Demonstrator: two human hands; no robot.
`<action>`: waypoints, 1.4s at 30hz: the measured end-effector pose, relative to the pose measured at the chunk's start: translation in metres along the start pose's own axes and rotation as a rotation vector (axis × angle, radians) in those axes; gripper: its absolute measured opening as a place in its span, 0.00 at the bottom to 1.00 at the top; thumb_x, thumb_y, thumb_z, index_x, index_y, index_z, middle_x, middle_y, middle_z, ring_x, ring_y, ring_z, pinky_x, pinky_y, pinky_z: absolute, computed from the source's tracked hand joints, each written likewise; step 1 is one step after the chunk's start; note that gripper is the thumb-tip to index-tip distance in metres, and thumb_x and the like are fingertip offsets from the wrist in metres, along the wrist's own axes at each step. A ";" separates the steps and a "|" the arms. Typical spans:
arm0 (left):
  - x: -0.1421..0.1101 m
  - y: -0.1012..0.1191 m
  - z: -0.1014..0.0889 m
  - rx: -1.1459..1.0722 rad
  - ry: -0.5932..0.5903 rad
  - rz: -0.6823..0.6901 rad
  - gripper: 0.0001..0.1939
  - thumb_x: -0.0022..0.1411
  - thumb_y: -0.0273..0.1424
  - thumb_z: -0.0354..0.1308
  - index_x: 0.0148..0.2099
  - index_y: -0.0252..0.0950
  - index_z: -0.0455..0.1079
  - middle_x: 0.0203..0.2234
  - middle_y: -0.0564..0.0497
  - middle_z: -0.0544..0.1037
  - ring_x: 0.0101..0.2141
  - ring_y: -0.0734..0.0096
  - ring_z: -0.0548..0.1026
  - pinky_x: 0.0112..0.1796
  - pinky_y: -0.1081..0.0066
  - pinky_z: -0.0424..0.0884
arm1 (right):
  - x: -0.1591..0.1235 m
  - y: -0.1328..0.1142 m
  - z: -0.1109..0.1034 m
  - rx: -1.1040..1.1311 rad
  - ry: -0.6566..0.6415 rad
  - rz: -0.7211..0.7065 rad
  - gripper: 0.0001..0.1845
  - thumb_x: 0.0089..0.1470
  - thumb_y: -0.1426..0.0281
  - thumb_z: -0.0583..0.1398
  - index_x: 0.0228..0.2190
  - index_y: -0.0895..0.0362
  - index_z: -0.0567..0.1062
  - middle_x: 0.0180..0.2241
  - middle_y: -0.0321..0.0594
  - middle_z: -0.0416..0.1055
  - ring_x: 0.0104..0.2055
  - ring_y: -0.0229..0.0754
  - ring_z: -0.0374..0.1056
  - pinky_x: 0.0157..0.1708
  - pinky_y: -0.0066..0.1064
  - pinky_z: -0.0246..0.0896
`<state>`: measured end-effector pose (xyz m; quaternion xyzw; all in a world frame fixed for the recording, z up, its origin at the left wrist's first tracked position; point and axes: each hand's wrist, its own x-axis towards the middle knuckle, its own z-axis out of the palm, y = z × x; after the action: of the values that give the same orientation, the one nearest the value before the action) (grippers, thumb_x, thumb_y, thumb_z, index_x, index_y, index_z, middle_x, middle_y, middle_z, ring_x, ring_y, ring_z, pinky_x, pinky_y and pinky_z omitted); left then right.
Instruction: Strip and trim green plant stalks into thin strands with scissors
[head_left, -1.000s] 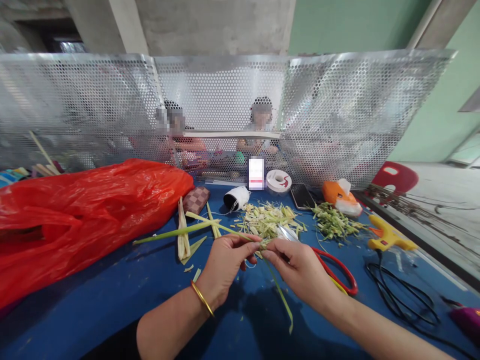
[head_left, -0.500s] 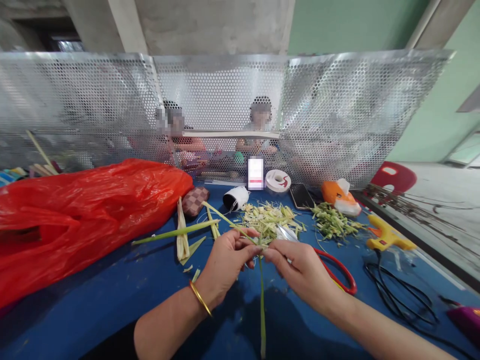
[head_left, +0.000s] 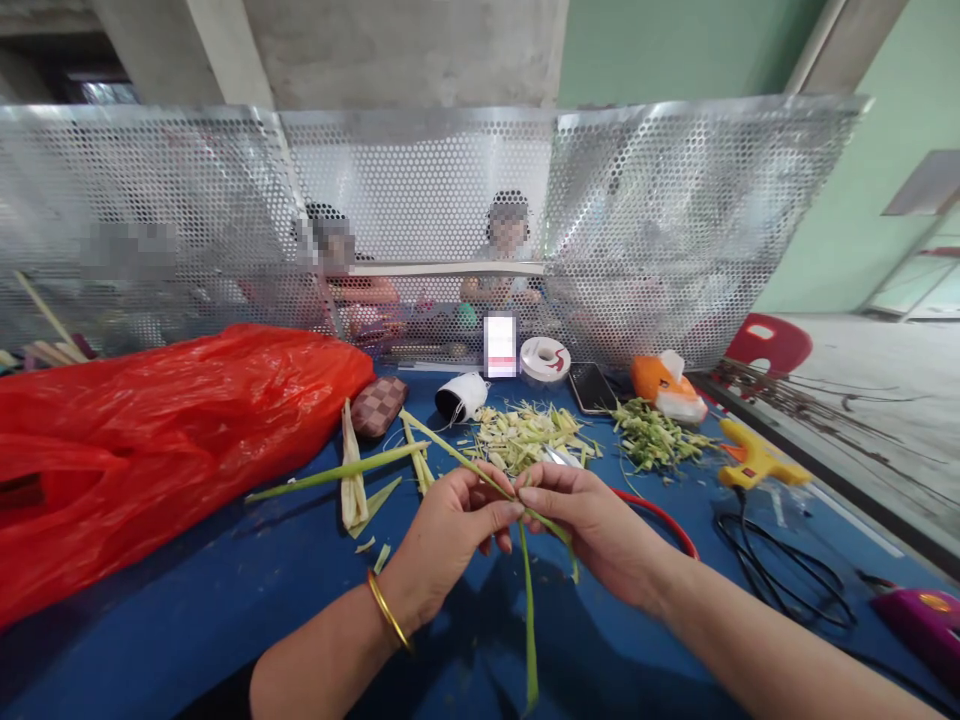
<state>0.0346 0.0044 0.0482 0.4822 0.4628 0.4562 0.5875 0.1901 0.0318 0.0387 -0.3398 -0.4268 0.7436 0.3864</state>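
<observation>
My left hand [head_left: 454,525] pinches a narrow green leaf strip [head_left: 450,447] between thumb and fingers, its far end pointing up and left. Against it, my right hand [head_left: 596,525] is closed on the same strips, thumb on top. One strip end [head_left: 559,532] pokes out below my right fingers, and a long green strip [head_left: 529,625] hangs down between the hands. How the strips cross is hidden by my fingertips. Just behind the right hand lie scissors with red handles [head_left: 667,522], partly covered. A pile of pale leaf cuttings [head_left: 529,432] is beyond my hands.
At left are a red plastic bag [head_left: 187,430], a checked pouch [head_left: 380,405] and loose leaves [head_left: 352,470]. Behind stand a white thread spool [head_left: 463,397], a ribbon roll [head_left: 545,358] and a phone [head_left: 592,388]. A yellow glue gun [head_left: 761,458] with its cord lies right. People sit behind the perforated screen.
My right hand has rolled over, its fingers now showing beneath the strips. A strip end now sticks out under it. The whole view has shifted slightly to the right.
</observation>
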 end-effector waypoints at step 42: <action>-0.001 -0.001 0.000 -0.014 0.125 -0.107 0.08 0.48 0.30 0.64 0.33 0.34 0.73 0.21 0.54 0.74 0.16 0.82 0.63 0.20 0.78 0.57 | 0.007 -0.005 -0.008 -0.405 0.129 -0.170 0.20 0.48 0.53 0.61 0.33 0.57 0.71 0.27 0.36 0.71 0.26 0.38 0.67 0.28 0.30 0.60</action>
<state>0.0343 0.0037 0.0468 0.4232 0.5204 0.4568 0.5843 0.1950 0.0429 0.0390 -0.4201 -0.5691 0.5842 0.3980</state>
